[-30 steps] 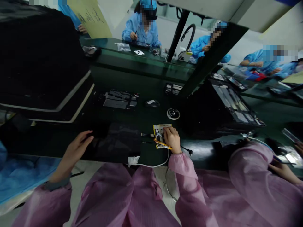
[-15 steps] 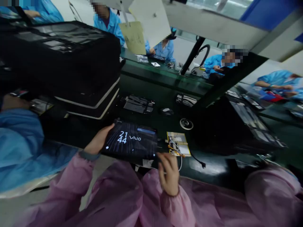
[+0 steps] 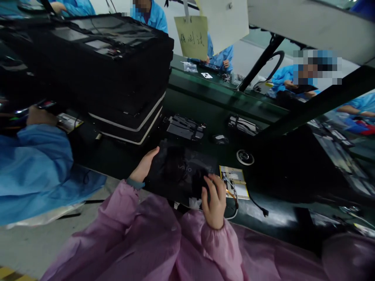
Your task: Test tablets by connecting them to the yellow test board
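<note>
A dark tablet [image 3: 178, 168] with a faint VAIO logo lies tilted in front of me, near the bench's front edge. My left hand [image 3: 144, 166] grips its left side, thumb along the edge and the other fingers hidden beneath. Over the tablet's right end is my right hand [image 3: 215, 201], fingers apart and bent slightly, fingertips at or just above the surface; contact is unclear. Just right of that hand, a yellow-edged battery pack or board [image 3: 236, 181] with a white cable and a black lead rests on the bench.
Tall stacks of dark panels stand at left [image 3: 125, 78] and right [image 3: 290, 164]. Behind the tablet lie a bundle of parts [image 3: 186, 128], a small black item [image 3: 220, 139] and a white ring [image 3: 245, 157]. A co-worker's blue sleeve [image 3: 38, 156] is close on my left.
The tablet's display has gone from a bright clock screen to dark with a dim logo. My left hand still grips it. The whole view has shifted, moving the scene rightward.
</note>
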Available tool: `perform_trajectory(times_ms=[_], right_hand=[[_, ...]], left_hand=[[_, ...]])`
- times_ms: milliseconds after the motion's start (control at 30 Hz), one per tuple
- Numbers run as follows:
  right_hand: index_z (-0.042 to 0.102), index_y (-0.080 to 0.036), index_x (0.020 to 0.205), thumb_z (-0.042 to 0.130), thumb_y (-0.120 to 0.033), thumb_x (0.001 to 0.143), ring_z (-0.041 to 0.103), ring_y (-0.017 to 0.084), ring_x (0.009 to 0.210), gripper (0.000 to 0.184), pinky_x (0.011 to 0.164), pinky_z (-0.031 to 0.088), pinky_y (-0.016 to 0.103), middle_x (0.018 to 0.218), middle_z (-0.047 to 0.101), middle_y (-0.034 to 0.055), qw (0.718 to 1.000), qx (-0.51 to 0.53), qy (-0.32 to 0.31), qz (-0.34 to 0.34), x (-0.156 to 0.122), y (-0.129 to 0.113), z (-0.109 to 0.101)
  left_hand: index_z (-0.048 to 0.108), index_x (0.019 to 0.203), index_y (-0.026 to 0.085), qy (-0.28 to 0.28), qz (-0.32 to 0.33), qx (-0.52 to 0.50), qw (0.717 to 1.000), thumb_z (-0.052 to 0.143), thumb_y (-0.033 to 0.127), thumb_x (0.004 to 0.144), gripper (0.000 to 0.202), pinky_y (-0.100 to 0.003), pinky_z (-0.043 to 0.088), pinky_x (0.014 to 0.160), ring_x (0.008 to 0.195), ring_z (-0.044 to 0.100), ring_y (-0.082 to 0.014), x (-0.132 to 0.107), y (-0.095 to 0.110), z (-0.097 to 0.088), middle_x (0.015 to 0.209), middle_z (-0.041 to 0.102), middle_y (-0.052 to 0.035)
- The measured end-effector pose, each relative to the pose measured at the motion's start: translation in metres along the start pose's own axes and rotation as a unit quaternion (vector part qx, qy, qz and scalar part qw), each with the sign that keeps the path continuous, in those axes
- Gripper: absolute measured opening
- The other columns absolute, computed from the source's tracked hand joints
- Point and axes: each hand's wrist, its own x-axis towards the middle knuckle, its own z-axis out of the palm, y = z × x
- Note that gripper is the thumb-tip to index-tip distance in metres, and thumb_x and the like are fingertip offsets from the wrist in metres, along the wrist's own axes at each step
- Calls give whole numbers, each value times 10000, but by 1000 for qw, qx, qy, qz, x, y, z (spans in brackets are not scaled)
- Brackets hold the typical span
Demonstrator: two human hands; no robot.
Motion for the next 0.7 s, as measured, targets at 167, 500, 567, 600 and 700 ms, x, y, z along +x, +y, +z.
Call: perform_trajectory(times_ms=[167,500,567,600,700], right_hand=[[535,-261,1282,462,-125,892,558,255,1031,420,840,505,450,1088,583,100,998,40,-10,41,-58,-5,7],[562,-249,1230,434,-114,898,571,237,988,380,826,514,430,1049,589,97,996,-8,60,60,-54,13,10],[563,-254,1225,441,-105,893,570,237,978,384,815,515,427,1041,590,95,996,-13,66,66,-59,17,10],[566,-257,1223,445,-106,891,573,236,973,384,812,514,426,1038,592,94,995,-17,69,72,-62,20,8],[598,-256,1188,448,-137,897,586,243,987,348,826,507,433,1045,604,94,989,-41,100,101,-66,34,-10]], left_hand=[[707,986,111,-6,-8,-2,1000,668,405,806,347,-371,573,753,835,717,-288,17,3,13,829,751,-94],[690,1063,110,-17,-11,7,1000,638,372,827,357,-346,586,716,789,725,-265,24,7,21,826,753,-87],[689,1046,101,-15,-15,8,1000,668,377,800,370,-348,592,700,763,726,-269,23,7,20,810,750,-91],[689,1038,100,-13,-18,10,1000,678,385,788,380,-356,594,695,760,725,-276,23,6,20,806,750,-95],[689,1032,137,-1,-29,39,999,675,449,770,407,-418,602,697,805,719,-321,25,3,17,826,751,-100]])
